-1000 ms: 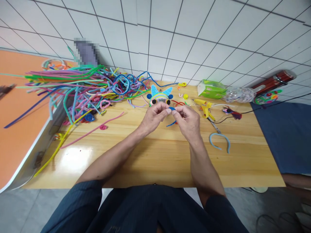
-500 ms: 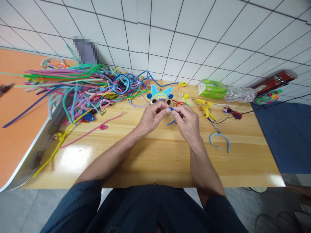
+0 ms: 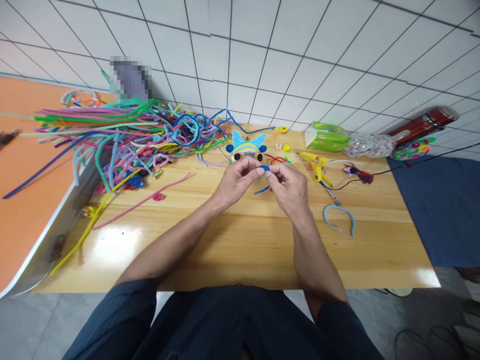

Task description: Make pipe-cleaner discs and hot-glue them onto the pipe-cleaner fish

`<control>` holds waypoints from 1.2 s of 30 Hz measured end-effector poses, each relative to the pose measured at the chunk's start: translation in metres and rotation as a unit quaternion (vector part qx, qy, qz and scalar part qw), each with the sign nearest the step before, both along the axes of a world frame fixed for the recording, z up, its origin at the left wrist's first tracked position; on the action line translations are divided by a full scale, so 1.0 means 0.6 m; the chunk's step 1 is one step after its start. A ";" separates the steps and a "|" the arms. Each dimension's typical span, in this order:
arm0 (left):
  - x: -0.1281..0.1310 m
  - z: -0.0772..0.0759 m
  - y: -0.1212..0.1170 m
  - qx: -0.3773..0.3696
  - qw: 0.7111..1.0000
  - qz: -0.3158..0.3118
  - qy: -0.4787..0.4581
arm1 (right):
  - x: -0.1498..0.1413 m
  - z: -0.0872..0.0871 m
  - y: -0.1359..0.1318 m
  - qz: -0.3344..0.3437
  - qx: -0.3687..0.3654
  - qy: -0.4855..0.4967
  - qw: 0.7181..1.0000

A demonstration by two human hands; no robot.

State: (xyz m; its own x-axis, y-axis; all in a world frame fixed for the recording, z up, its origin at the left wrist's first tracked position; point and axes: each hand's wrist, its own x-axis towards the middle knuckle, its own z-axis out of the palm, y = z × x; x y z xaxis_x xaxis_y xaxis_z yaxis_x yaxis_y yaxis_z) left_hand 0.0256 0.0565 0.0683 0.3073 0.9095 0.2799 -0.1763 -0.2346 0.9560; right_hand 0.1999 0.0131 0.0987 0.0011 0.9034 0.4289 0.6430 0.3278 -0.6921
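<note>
Well, held a small blue fuzzy piece (image 3: 264, 168) over the glossy pale wooden table (image 3: 240, 250), pinched narrowly between thumb and fingertips of the left hand (image 3: 240, 181) on one side and of the right hand (image 3: 290, 187) on the other. Had it just in front of a striped multicoloured craft figure (image 3: 247, 145) with pointed light-blue ears, partly covered by the left hand. Saw a thin blue strand (image 3: 261, 190) beside the right hand. Found, along the wall to the right, a bright green-and-white box-shaped pack (image 3: 326, 137), contents impossible to make out; just beside it, a crumpled clear plastic bag (image 3: 369, 147), contents too blurred to name; then a glossy red-brown cylindrical flask (image 3: 420, 125), interior hidden. Noted a yellow glue gun (image 3: 316, 165) before the pack, and, far left, a tangled heap of multicoloured fuzzy stems (image 3: 150, 132) reaching onto an orange surface (image 3: 30, 165).
</note>
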 end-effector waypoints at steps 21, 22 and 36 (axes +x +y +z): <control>0.005 -0.002 -0.006 -0.020 1.000 0.009 -0.020 | -0.002 0.000 0.000 -0.001 -0.006 0.009 1.000; 0.002 0.001 -0.004 -0.003 1.000 0.007 0.000 | 0.000 0.001 0.000 0.004 -0.003 0.000 1.000; 0.006 -0.001 -0.003 -0.058 0.997 0.004 -0.048 | -0.006 -0.007 0.002 -0.003 -0.027 0.087 0.996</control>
